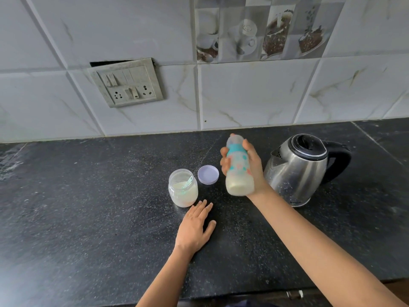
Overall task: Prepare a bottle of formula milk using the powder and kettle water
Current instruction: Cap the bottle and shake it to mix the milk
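Note:
My right hand (252, 167) grips a baby bottle (238, 171) with a teal collar and a clear cap, held above the counter; pale milk fills its lower part. An open jar of white powder (183, 188) with a teal scoop inside stands to the left of the bottle. Its lilac lid (208, 174) lies flat between jar and bottle. A steel kettle (298, 171) with a black lid and handle stands just right of my right hand. My left hand (195, 227) rests flat on the counter, fingers spread, right in front of the jar and holding nothing.
The black speckled stone counter (88, 207) runs wall to wall, its front edge low in the frame. A tiled wall behind carries a switch and socket plate (127, 84). A seam in the counter (376, 142) runs behind the kettle.

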The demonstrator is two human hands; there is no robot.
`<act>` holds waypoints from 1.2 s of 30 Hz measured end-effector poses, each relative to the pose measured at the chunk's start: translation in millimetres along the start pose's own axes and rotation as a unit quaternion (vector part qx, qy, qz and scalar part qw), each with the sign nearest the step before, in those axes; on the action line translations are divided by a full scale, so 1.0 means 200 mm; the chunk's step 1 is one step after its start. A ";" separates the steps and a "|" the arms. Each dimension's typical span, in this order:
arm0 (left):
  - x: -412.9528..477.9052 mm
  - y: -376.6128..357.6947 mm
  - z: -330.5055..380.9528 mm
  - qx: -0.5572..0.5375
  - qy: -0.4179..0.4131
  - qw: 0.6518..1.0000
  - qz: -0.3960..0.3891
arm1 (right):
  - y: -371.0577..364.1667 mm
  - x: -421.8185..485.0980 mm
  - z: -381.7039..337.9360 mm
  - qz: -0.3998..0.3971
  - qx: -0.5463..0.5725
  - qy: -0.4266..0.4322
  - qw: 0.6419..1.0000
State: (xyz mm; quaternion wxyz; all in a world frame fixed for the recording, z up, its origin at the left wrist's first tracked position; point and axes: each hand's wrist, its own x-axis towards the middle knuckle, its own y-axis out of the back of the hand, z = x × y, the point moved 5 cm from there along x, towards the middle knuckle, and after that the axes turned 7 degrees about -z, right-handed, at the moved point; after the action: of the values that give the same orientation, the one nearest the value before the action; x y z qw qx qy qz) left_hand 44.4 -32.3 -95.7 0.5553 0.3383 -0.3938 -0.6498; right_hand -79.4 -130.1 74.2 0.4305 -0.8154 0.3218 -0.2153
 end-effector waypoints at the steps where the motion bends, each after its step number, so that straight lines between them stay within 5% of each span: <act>1: 0.00 0.00 0.00 0.001 0.000 1.000 0.001 | -0.03 -0.02 0.03 -0.054 -0.011 -0.034 0.998; 4: 0.01 -0.01 0.00 0.003 -0.002 1.000 0.001 | -0.12 -0.07 0.08 -0.175 -0.069 -0.072 0.980; 10: 0.00 0.00 0.00 -0.003 -0.007 1.000 0.004 | -0.04 0.04 0.00 -0.002 0.054 0.003 0.999; 20: 0.00 0.01 0.01 -0.004 -0.007 1.000 0.003 | -0.08 0.00 -0.02 0.016 -0.048 0.070 0.996; 27: 0.00 0.00 0.00 -0.001 -0.002 1.000 -0.001 | -0.16 -0.02 -0.09 -0.096 -0.065 0.058 0.992; 32: 0.00 -0.01 0.00 0.000 0.001 1.000 -0.001 | -0.11 0.01 -0.10 0.046 0.065 0.064 0.995; 36: 0.00 -0.01 -0.01 0.004 0.001 1.000 -0.001 | -0.16 -0.04 0.02 -0.054 -0.059 -0.016 0.997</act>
State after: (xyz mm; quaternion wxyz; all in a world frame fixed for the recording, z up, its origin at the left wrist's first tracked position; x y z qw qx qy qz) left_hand 44.3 -33.2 -98.4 0.5538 0.3418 -0.3958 -0.6480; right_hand -71.9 -107.6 97.6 0.3744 -0.8590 0.2821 -0.2059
